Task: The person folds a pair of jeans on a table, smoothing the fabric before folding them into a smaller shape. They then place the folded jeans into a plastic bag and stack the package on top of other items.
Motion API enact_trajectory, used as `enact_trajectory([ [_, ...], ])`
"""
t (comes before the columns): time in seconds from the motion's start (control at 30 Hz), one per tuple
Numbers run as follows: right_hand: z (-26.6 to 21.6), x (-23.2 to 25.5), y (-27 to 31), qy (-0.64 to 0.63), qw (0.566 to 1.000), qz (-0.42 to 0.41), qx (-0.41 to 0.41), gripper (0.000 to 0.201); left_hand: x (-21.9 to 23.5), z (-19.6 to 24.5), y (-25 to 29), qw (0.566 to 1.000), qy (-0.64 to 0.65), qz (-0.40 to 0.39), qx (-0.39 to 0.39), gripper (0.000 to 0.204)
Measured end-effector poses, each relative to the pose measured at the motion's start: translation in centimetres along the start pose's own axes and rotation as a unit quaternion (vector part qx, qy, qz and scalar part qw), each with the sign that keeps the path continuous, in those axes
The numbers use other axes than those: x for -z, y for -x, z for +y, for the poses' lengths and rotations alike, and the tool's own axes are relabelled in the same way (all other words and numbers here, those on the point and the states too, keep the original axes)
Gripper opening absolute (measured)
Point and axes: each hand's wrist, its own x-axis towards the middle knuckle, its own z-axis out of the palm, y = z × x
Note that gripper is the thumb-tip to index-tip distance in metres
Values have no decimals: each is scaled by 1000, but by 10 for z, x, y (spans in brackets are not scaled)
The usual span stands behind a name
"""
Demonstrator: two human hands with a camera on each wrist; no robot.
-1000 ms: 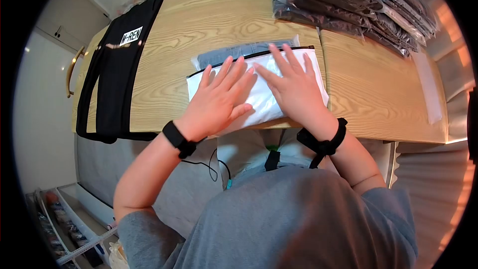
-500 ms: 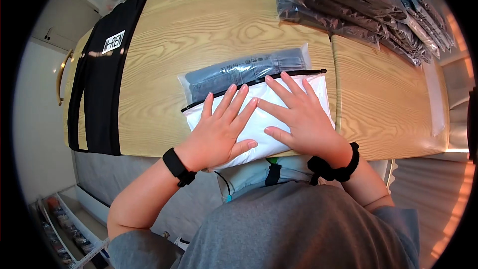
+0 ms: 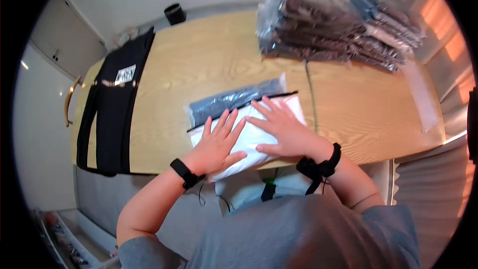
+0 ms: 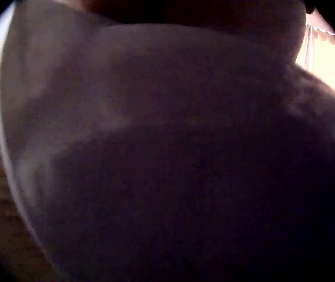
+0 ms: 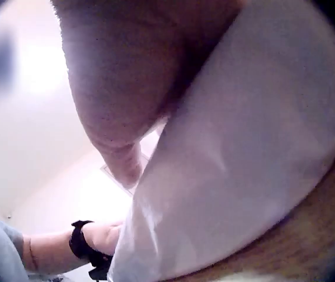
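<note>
A white zip bag (image 3: 249,142) with a black zipper strip lies at the near edge of the wooden table (image 3: 199,65). My left hand (image 3: 219,142) lies flat on its left half with fingers spread. My right hand (image 3: 279,129) presses flat on its right half, fingers straight. Just behind the white bag lies a clear bag holding a dark grey folded garment (image 3: 234,100). In the right wrist view the white bag (image 5: 238,153) fills the frame under the hand. The left wrist view is dark and blurred.
A black garment with a white label (image 3: 117,99) drapes over the table's left end. Stacks of bagged dark clothes (image 3: 328,35) sit at the far right. An empty clear bag (image 3: 420,94) lies near the right edge. A black cup (image 3: 174,13) stands at the back.
Both hands stay flat on the white bag, sliding slightly over it. The head view has pulled back and tilted, showing more of the table and wall.
</note>
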Motion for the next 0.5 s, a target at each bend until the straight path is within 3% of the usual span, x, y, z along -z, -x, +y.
enact_trajectory([
  [0.1,3,7,12,2,1000,-12,4,63,-2,-5,1,1000,14,-9,-3,79],
  [0.17,-8,15,27,30,998,-5,-46,60,8,-5,2,999,45,-26,2,78],
  [0.27,-10,13,52,27,994,42,-102,58,25,-3,9,994,111,-1,-7,71],
  [0.3,-6,8,59,32,993,48,-104,58,26,-3,17,990,134,40,-22,67],
  [0.37,7,-5,66,-120,983,97,-104,60,25,7,37,983,150,101,-10,63],
  [0.5,9,-12,69,-147,974,127,-118,63,14,34,75,990,104,90,40,66],
])
